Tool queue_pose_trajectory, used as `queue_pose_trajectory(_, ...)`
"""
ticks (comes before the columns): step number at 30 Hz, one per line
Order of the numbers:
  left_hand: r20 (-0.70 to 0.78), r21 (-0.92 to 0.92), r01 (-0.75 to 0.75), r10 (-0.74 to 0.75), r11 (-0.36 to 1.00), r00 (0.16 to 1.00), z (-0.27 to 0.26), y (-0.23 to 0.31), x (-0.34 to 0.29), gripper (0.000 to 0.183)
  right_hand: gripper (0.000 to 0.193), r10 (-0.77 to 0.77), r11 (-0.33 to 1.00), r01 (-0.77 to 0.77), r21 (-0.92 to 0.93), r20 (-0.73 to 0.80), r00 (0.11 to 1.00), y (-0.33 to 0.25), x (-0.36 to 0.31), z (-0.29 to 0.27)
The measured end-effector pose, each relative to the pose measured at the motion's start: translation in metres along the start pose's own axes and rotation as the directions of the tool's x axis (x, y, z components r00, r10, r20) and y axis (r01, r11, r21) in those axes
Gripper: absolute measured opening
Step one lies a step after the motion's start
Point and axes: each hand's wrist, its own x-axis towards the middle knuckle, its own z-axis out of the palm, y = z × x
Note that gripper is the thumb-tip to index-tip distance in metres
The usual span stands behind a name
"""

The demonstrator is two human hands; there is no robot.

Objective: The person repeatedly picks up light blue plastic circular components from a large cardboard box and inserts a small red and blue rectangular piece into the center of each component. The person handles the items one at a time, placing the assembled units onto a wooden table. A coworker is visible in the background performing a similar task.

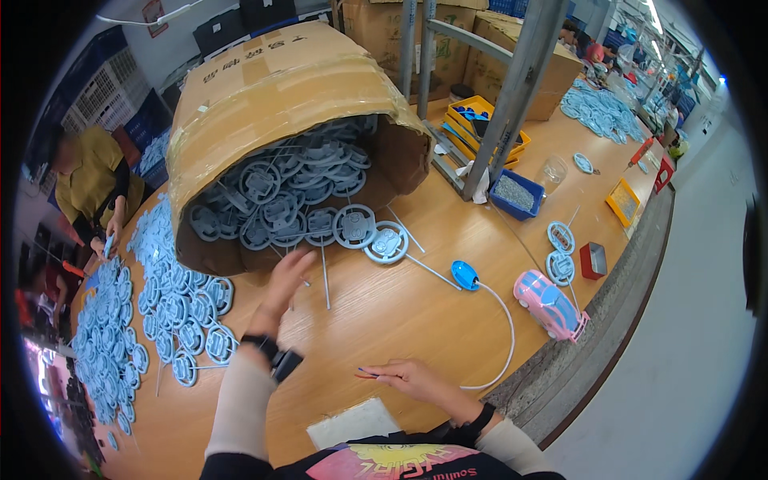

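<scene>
My left hand (pixel 290 280) reaches toward the mouth of a large cardboard box (pixel 272 64), with its fingers stretched out and nothing visible in them. Close to its fingertips, many light blue plastic steering wheels (pixel 282 210) with thin rods spill out of the box. One steering wheel (pixel 386 242) lies on the table just outside the opening, its rod pointing right. Lower on the table, my right hand (pixel 412 378) is held low with its fingers together. Small, thin red and dark blue bits show at its fingertips, too small to name.
A pink toy car (pixel 550 306) and a blue oval piece (pixel 464 275) joined to a white cable lie right. Behind are a blue tray (pixel 516 194) of small parts and a metal post (pixel 520 88). Steering wheels pile up left (pixel 104 344), near a co-worker (pixel 96 176).
</scene>
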Motion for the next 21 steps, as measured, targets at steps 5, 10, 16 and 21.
queue_pose_trajectory(5,0.015,0.802,-0.248,0.397,0.543,0.918,0.132,0.03,0.09,0.078,0.034,0.013,0.992,-0.002,0.127,-0.086,0.996,-0.009,-0.021,-0.037)
queue_pose_trajectory(10,0.204,0.905,-0.325,0.39,0.275,0.898,0.168,-0.009,0.076,0.072,0.033,0.101,0.951,-0.041,0.306,-0.186,0.977,-0.013,-0.036,-0.092)
queue_pose_trajectory(16,0.518,0.794,-0.583,0.313,0.17,0.796,0.097,-0.025,-0.008,0.063,0.034,0.167,0.923,-0.121,0.365,-0.098,0.981,0.0,-0.032,-0.118)
queue_pose_trajectory(21,0.586,0.754,-0.56,0.033,0.343,0.809,0.035,-0.032,-0.054,0.052,0.033,0.065,0.931,-0.062,0.359,0.001,0.998,0.012,-0.015,-0.104)
